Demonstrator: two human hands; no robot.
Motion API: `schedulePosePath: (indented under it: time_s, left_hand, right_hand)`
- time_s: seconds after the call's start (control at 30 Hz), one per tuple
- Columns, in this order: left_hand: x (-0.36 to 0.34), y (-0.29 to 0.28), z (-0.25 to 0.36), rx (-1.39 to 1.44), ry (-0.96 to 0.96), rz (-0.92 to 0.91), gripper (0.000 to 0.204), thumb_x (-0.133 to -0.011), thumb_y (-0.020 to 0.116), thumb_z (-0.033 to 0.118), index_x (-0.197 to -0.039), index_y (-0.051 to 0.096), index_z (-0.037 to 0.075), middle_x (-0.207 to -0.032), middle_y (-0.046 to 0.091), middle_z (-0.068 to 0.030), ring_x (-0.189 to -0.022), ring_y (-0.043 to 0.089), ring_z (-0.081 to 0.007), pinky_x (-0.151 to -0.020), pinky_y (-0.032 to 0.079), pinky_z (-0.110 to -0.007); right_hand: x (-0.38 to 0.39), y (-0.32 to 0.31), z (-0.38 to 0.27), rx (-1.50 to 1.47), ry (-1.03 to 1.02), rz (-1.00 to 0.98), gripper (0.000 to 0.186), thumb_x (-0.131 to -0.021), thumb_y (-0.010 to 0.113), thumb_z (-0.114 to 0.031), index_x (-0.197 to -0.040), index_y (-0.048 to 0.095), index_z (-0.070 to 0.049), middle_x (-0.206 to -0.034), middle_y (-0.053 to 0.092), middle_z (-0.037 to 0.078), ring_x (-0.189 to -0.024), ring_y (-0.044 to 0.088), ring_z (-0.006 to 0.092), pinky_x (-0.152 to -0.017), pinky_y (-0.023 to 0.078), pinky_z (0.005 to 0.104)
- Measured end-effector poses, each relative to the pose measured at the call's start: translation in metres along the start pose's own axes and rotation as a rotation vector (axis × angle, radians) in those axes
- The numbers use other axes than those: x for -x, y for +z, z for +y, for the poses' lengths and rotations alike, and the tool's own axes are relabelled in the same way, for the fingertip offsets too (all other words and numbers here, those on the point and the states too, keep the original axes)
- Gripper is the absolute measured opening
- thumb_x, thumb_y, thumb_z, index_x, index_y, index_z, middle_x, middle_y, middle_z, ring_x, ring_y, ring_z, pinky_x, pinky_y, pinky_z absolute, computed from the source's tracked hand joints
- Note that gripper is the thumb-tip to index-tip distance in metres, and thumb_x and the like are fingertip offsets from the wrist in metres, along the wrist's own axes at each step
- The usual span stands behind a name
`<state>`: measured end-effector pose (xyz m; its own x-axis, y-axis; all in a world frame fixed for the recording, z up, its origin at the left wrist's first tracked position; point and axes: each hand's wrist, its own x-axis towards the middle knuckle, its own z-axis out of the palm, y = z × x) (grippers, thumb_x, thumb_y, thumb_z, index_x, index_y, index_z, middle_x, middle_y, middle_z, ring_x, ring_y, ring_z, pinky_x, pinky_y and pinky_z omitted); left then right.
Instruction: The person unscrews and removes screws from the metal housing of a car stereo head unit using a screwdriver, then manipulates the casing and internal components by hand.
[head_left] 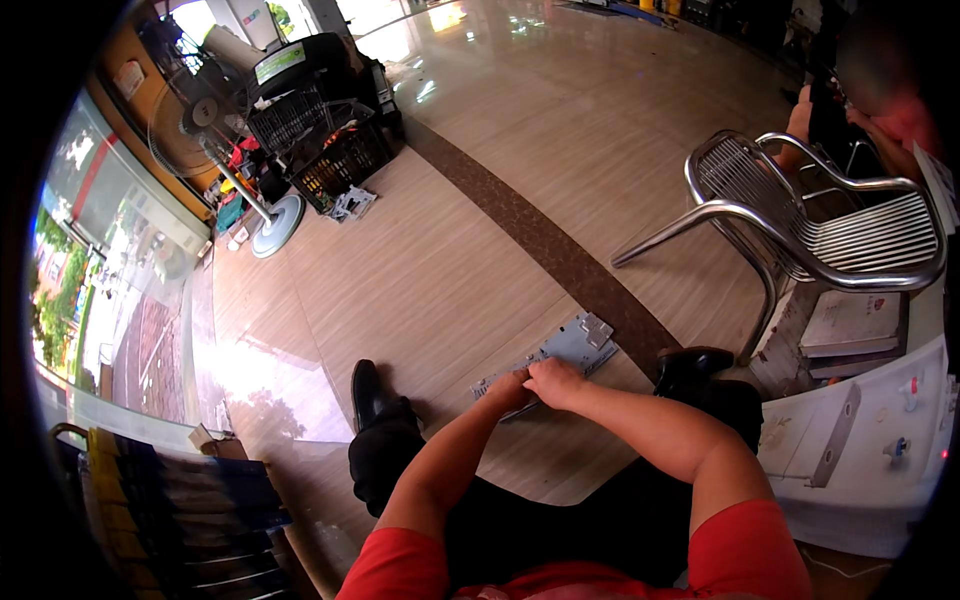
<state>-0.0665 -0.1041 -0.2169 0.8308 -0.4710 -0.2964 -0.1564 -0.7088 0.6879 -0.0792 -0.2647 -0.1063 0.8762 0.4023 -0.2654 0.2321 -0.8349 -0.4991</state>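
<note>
A flat grey metal panel (570, 347), studded with small raised parts and carrying a silvery block at its far right corner, lies between my feet. Over its near edge my two hands are close together, touching or nearly so. My left hand (508, 389) has its fingers curled in, partly covered by the other hand. Closed just to its right is my right hand (554, 381), its fingertips turned down toward the panel. Whatever the fingers hold is too small or hidden to make out.
A metal chair (860, 245) stands at right, with a seated person (885, 125) beyond it. Below it are thick books (850, 322) and a white panel (860, 450). A standing fan (278, 225) and black crates (345, 165) occupy the far left; a dark rack (190, 510) is near left.
</note>
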Motion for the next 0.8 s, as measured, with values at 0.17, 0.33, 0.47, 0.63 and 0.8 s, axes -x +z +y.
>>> schedulePosePath:
  time_s: [0.17, 0.33, 0.47, 0.63, 0.8]
  left_hand:
    - [-0.019, 0.008, -0.013, -0.206, -0.077, -0.175, 0.04, -0.088, 0.063, 0.033, -0.119, 0.063, 0.009, -0.123, 0.064, -0.0188, -0.116, 0.059, -0.038, -0.096, 0.048, -0.045]
    - [-0.01, 0.012, -0.027, -0.154, 0.001, -0.017, 0.028, -0.085, 0.063, 0.028, -0.106, 0.068, 0.01, -0.109, 0.068, -0.0195, -0.104, 0.063, -0.0414, -0.086, 0.051, -0.047]
    - [-0.007, 0.003, -0.005, -0.094, -0.075, -0.04, 0.031, -0.085, 0.064, 0.03, -0.11, 0.067, 0.012, -0.112, 0.068, -0.0195, -0.106, 0.063, -0.0408, -0.088, 0.051, -0.047]
    - [-0.006, -0.002, 0.002, -0.117, -0.14, -0.058, 0.033, -0.085, 0.064, 0.031, -0.113, 0.066, 0.012, -0.114, 0.068, -0.0191, -0.107, 0.063, -0.0403, -0.089, 0.05, -0.047]
    - [-0.003, -0.007, 0.008, -0.172, -0.182, -0.064, 0.034, -0.088, 0.061, 0.032, -0.115, 0.067, 0.012, -0.117, 0.067, -0.0191, -0.109, 0.063, -0.0388, -0.09, 0.05, -0.048]
  right_hand:
    - [-0.006, 0.008, 0.012, 0.028, -0.101, -0.022, 0.017, -0.089, 0.06, -0.023, -0.094, 0.067, -0.008, -0.096, 0.068, 0.02, -0.095, 0.065, 0.0397, -0.081, 0.052, 0.0487]
    - [-0.003, 0.007, 0.001, 0.065, -0.189, -0.015, 0.023, -0.089, 0.055, -0.022, -0.093, 0.07, -0.006, -0.104, 0.069, 0.02, -0.098, 0.066, 0.0386, -0.084, 0.053, 0.0479]
    - [-0.001, 0.007, 0.007, 0.003, -0.166, -0.025, 0.022, -0.09, 0.057, -0.023, -0.092, 0.069, -0.005, -0.101, 0.069, 0.02, -0.095, 0.066, 0.0393, -0.083, 0.053, 0.0488]
    - [-0.004, 0.006, 0.006, -0.036, -0.079, -0.004, 0.024, -0.09, 0.061, -0.026, -0.092, 0.07, -0.004, -0.099, 0.07, 0.021, -0.097, 0.066, 0.0391, -0.084, 0.053, 0.0484]
    - [0.003, -0.009, -0.008, 0.048, 0.022, -0.039, 0.025, -0.091, 0.058, -0.024, -0.095, 0.071, -0.003, -0.102, 0.07, 0.022, -0.1, 0.067, 0.0371, -0.086, 0.053, 0.047]
